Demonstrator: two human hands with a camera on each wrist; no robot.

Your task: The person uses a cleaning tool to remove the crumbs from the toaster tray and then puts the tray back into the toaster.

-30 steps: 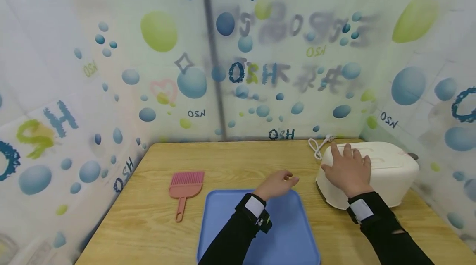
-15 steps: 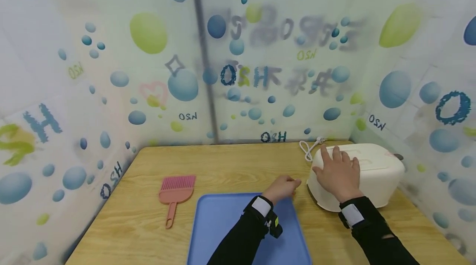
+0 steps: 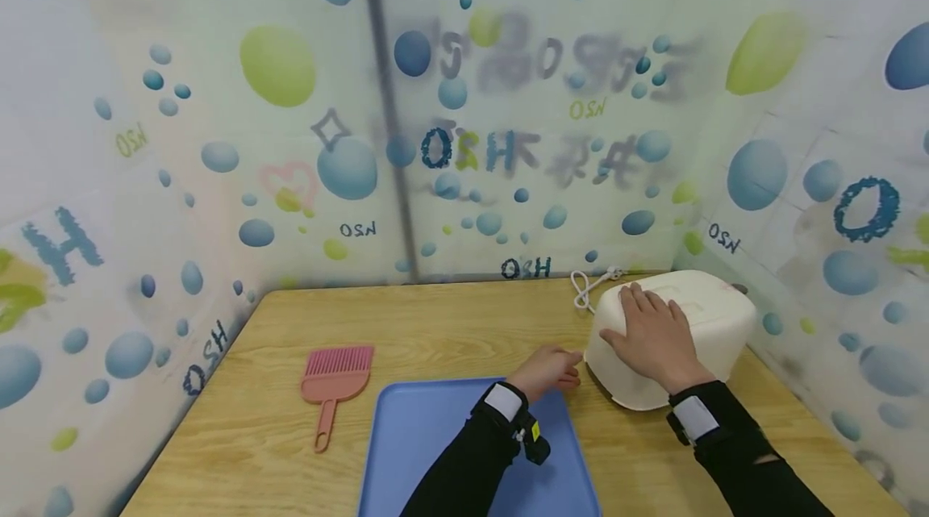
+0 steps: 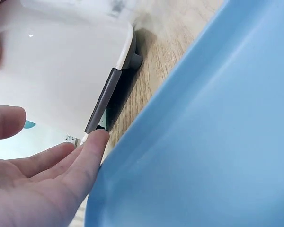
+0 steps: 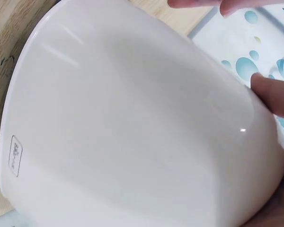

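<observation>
A white toaster [image 3: 714, 315] with a rounded top stands at the right of the table. My right hand [image 3: 656, 339] rests on its top near the left end, fingers stretched out. In the right wrist view, its smooth white side [image 5: 132, 118] shows a small label. My left hand [image 3: 544, 372] is over the far right corner of the blue tray [image 3: 428, 420]. In the left wrist view its fingers reach toward a grey tab [image 4: 103, 100] at the toaster's lower edge. A fingertip lies right by the tab; whether it touches, I cannot tell.
A white cord [image 3: 583, 291] with a plug lies behind the toaster. A pink hand brush [image 3: 335, 384] with a ridged head lies left of the tray. Bubble-patterned sheets [image 3: 464, 106] enclose the wooden table [image 3: 247, 388] at the back and sides.
The toaster has turned under my right hand, its left end now facing more toward the front. My left hand has moved nearer to its lower edge. The head view has swung right.
</observation>
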